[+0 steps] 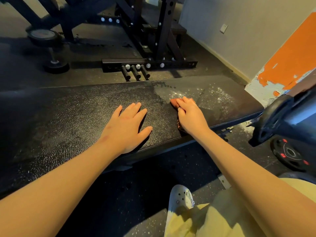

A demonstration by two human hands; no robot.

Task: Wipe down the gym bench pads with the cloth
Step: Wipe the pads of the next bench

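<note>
From the head camera, a black textured bench pad (85, 108) runs across the frame. The left hand (126, 127) lies flat on the pad near its front edge, its fingers (136, 108) straight and spread apart, holding nothing. The right hand (189, 115) rests just beside it to the right, its fingers bent down over a reddish-brown cloth (174, 102) and pressing it to the pad. The cloth pokes out ahead of the fingertips and under the palm. The pad around the cloth glistens with droplets. A dumbbell (49, 48) and a black rack (153, 40) stand on the floor beyond, and a weight plate (289, 153) lies at the right.
</note>
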